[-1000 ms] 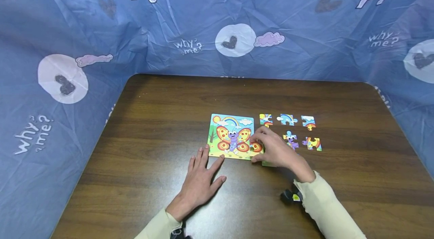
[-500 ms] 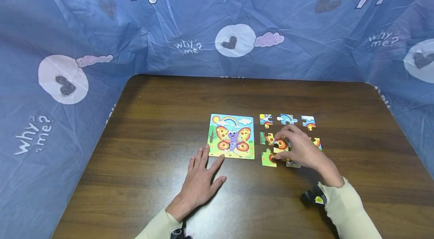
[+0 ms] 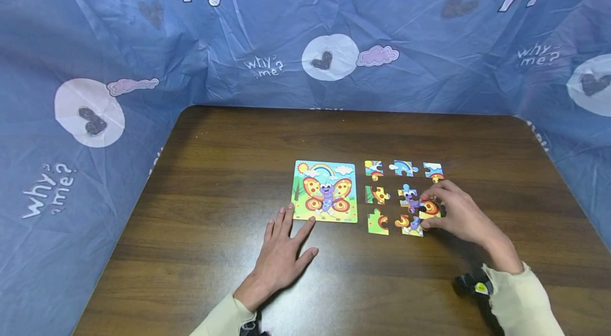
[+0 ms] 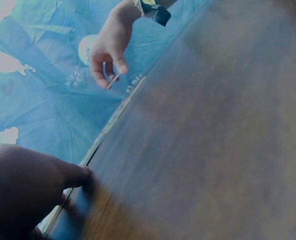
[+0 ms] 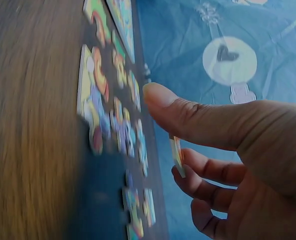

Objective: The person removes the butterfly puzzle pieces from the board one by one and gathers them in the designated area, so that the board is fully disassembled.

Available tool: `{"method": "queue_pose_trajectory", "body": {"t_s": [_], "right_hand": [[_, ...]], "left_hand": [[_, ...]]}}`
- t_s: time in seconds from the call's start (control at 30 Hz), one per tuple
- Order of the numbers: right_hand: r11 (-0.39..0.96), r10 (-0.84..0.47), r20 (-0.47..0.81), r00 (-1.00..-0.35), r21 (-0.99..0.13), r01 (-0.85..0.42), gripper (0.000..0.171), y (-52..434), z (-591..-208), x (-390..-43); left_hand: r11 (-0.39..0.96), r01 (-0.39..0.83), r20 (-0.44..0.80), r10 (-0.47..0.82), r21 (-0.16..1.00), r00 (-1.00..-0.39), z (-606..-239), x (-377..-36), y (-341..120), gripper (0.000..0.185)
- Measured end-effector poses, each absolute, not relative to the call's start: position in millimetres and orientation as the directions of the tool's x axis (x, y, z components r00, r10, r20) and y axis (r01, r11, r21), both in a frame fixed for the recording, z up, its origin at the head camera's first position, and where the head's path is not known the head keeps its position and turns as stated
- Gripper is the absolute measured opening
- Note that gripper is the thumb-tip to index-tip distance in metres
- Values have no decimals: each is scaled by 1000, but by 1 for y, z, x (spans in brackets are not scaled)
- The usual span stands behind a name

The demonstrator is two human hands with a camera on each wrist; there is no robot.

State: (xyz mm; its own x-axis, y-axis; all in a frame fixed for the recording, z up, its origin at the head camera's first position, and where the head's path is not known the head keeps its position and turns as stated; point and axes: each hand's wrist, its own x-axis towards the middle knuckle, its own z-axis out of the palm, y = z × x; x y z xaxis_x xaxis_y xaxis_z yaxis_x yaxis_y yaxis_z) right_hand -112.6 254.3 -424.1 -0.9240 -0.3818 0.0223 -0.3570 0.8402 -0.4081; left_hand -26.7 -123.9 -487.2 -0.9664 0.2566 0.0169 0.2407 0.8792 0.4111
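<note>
My right hand [image 3: 465, 214] pinches a jigsaw puzzle piece [image 3: 431, 209] with a red and yellow butterfly wing. In the right wrist view this piece [image 5: 176, 154] shows nearly edge-on between thumb and fingers, raised off the table. It overlaps the right side of a bottom-row piece with a purple body [image 3: 411, 226] in the head view. My left hand [image 3: 281, 254] lies with fingers spread, fingertips at the lower left edge of the square butterfly picture [image 3: 326, 191]. A middle-row piece at the right is hidden behind my right hand.
Several loose puzzle pieces lie in spaced rows right of the picture, among them a rainbow piece [image 3: 403, 168], a cloud piece [image 3: 433, 170] and a green corner piece [image 3: 378, 222]. The brown wooden table [image 3: 215, 177] meets a blue patterned cloth [image 3: 262, 87] behind.
My right hand has carried the wing piece rightward, from the picture's right edge across the rows to their right end. Pieces it covered now show. The left hand stays in place.
</note>
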Motion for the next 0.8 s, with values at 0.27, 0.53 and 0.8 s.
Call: {"method": "queue_pose_trajectory", "body": {"t_s": [0.27,0.53,0.8], "right_hand": [[861,-365,6,-931,-379,-340,49,275,-430,-107],[871,-355,-62,-933,-384,-306,47,286,-440,-100],[857,-377,-84,-922,-409,-313,46,289,-450,-96]], "left_hand": [[881,241,17,256,408,-967,-488,-27,-125,61],[878,241,22,255,415,-967,-487,-27,-126,60],[876,247,31,258,415,-966,-487,-27,-127,61]]}}
